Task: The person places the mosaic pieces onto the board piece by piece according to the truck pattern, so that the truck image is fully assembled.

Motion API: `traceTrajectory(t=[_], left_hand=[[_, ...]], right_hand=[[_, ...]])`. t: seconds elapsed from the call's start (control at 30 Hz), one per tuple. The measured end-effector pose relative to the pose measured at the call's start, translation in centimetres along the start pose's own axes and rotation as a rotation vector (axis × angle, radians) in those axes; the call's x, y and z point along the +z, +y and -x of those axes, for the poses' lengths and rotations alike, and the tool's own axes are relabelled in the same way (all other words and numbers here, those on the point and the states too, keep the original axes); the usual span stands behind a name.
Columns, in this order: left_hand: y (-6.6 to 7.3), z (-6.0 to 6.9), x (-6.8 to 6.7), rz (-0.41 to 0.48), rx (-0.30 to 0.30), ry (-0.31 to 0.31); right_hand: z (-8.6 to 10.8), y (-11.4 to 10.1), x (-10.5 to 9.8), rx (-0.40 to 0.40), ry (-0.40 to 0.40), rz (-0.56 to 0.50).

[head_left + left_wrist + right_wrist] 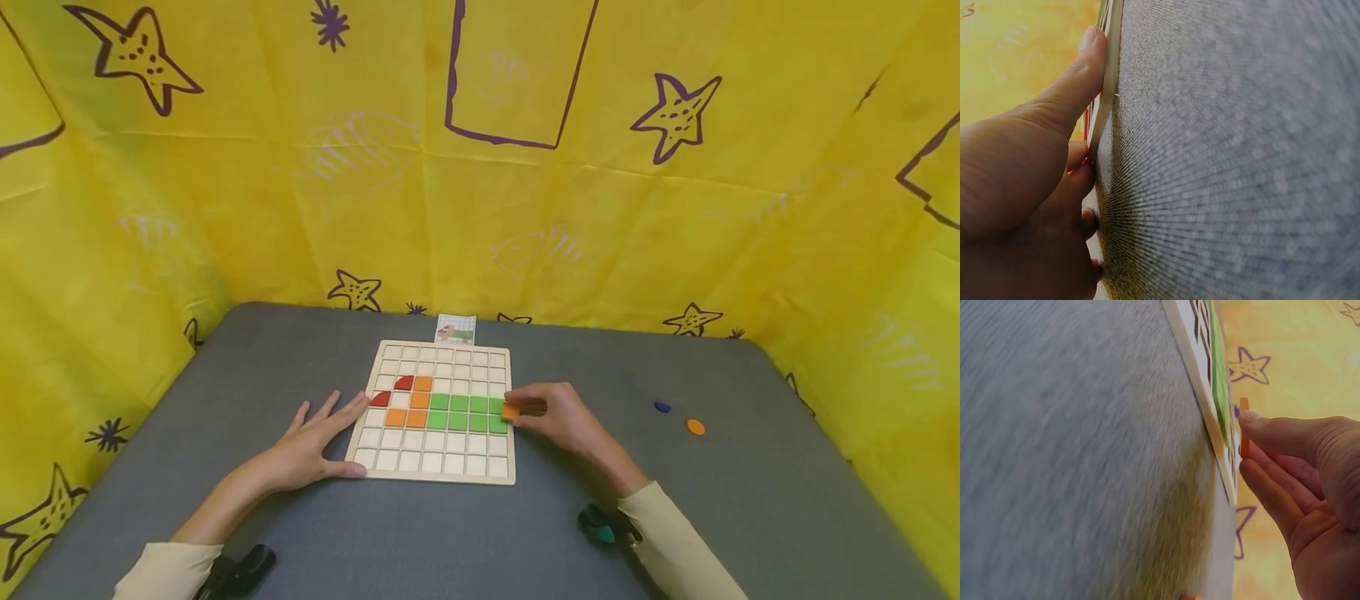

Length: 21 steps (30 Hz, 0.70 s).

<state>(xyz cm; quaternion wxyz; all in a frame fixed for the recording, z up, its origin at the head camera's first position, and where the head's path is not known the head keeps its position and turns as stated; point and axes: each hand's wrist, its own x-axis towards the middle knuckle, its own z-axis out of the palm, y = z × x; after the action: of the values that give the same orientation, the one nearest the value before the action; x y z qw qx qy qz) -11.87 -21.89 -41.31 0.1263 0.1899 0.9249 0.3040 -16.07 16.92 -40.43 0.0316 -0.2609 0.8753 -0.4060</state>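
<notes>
A wooden grid board (442, 478) lies on the table, bearing green square tiles (458, 421), orange square tiles (421, 400) and two red quarter-round pieces (404, 382). My left hand (303, 450) rests at the board's left edge with fingers spread and thumb near the lower left corner; the left wrist view shows the thumb (1088, 62) against the rim. Over the right edge, my right hand (566, 417) pinches an orange square tile (511, 412) beside the green rows. In the right wrist view that tile (1244, 447) appears edge-on between thumb and fingers, above the board.
A small picture card (455, 330) lies at the board's far edge. Off to the right on the grey table (750, 500) are a dark blue piece (662, 407) and an orange round piece (696, 427). A yellow patterned cloth (480, 208) surrounds the table.
</notes>
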Motion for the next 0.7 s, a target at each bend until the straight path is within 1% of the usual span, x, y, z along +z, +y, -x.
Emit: traceTrajectory(t=[0.13,0.23,0.43,0.7], left_hand=[[0.0,0.2,0.0,0.000,0.010,0.009],[-0.1,0.1,0.0,-0.003,0.012,0.016],[-0.2,0.0,0.0,-0.002,0.003,0.012],[-0.2,0.0,0.0,0.000,0.005,-0.002]], right_hand=[[-0.7,-0.6,0.8,0.001,-0.015,-0.033],[-1.1,-1.2,1.2,-0.007,-0.018,-0.039],[-2.0,-1.8,2.2,-0.043,-0.023,-0.032],[-3.1,-2.3,3.6,-0.034,-0.052,-0.002]])
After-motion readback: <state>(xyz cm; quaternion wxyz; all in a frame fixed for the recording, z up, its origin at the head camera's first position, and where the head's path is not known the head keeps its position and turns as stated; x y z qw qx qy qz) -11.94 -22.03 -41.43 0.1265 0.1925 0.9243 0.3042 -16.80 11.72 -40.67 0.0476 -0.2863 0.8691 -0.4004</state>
